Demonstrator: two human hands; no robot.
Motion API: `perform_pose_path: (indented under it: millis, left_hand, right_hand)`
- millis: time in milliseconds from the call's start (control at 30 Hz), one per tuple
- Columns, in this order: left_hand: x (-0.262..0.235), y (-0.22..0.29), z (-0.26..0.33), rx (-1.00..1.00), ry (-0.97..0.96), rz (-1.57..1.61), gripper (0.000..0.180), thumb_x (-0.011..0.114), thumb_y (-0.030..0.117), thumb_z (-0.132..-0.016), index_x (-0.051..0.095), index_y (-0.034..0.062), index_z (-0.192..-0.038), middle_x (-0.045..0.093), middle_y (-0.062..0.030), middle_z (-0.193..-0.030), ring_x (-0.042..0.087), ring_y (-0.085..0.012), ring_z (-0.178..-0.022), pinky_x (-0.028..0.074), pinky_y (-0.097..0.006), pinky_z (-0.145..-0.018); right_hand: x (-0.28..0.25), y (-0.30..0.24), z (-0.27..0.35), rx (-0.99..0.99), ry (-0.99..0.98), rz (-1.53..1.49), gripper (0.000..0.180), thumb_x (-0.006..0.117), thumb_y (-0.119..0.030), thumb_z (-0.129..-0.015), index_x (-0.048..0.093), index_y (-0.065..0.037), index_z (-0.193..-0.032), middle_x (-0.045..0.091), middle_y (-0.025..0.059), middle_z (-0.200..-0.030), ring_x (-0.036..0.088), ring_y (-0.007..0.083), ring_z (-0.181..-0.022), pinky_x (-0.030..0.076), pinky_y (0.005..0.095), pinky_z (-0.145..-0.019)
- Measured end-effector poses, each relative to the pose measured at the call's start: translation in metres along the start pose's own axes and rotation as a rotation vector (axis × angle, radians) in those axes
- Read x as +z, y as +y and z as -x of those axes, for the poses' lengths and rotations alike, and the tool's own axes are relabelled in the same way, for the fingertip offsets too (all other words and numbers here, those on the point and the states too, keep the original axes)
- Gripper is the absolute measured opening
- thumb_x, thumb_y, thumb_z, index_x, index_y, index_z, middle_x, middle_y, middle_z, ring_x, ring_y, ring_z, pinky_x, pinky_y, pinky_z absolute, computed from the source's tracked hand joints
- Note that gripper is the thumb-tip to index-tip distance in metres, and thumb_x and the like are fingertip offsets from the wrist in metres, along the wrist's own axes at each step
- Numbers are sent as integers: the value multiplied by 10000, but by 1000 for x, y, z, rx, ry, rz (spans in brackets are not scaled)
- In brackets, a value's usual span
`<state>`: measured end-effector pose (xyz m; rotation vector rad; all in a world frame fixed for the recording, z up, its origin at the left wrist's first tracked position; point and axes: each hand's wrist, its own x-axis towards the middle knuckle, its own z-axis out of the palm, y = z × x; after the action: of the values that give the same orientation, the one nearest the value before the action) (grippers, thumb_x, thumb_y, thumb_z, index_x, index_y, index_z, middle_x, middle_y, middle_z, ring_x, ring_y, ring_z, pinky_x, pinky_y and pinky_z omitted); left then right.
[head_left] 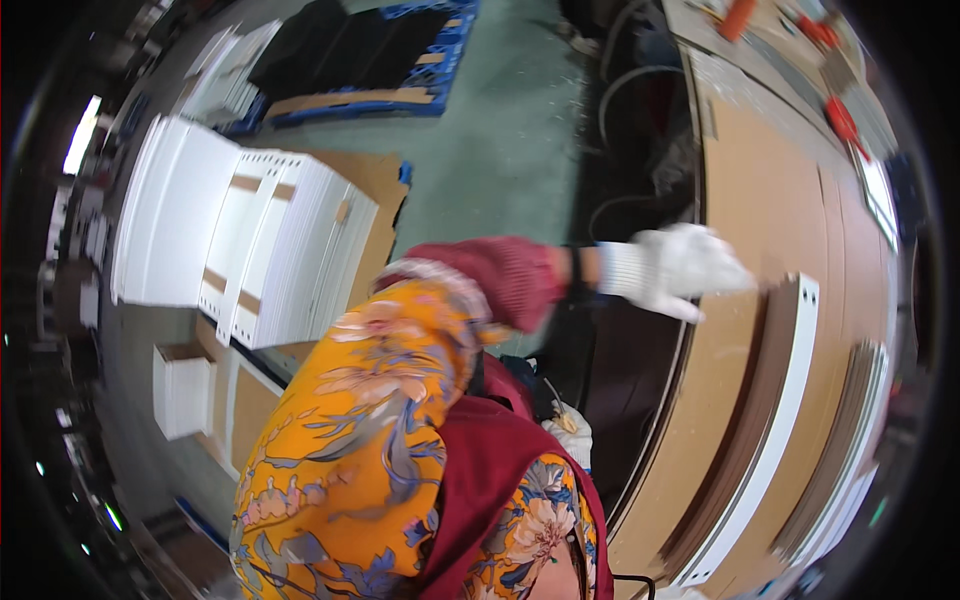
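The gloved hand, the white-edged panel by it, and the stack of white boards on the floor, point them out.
gloved hand [680, 268], head view, back of the glove.
white-edged panel [775, 420], head view, white edge strip.
stack of white boards [290, 250], head view, top face.

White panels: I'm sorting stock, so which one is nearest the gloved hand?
The long white panel lying on the brown table, just past the gloved hand. The other white panels stand stacked across the floor.

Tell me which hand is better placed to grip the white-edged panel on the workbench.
Left. The white-gloved left hand is stretched out with its fingertips right at the near end of the white-edged panel on the workbench. The right hand is out of view.
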<state>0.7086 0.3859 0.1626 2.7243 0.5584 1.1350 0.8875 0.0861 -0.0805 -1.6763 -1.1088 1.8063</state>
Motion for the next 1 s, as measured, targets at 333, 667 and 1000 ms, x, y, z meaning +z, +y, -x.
perform_pose_path:
  millis: [333, 667, 1000]
  left_hand:
    - [-279, 60, 610, -1744, 195, -681, 785, 674, 398, -728, 406, 44, -1375, 540, -228, -1230, 509, -386, -1172, 402, -426, -1015]
    - [-370, 100, 795, -2255, -32, -791, 830, 726, 474, -656, 416, 61, -1305, 480, -186, -1305, 463, -370, -1212, 404, -456, -1011]
    - [-390, 101, 756, -2225, -59, -552, 830, 778, 366, -699, 348, 139, -1372, 483, -198, -1280, 537, -367, -1129, 471, -442, -937]
  right_hand:
    - [86, -75, -64, 29, -175, 181, 442, 790, 5, -715, 647, -40, -1131, 667, 7, -1021, 617, 113, -911, 507, 256, -816]
    - [274, -183, -82, -107, -383, 827, 429, 784, -123, -690, 675, -107, -1105, 634, 35, -913, 623, 178, -846, 506, 295, -771]
    - [337, -220, -91, -81, -215, 617, 356, 734, -81, -759, 647, -78, -1105, 660, 2, -947, 625, 125, -888, 502, 271, -806]
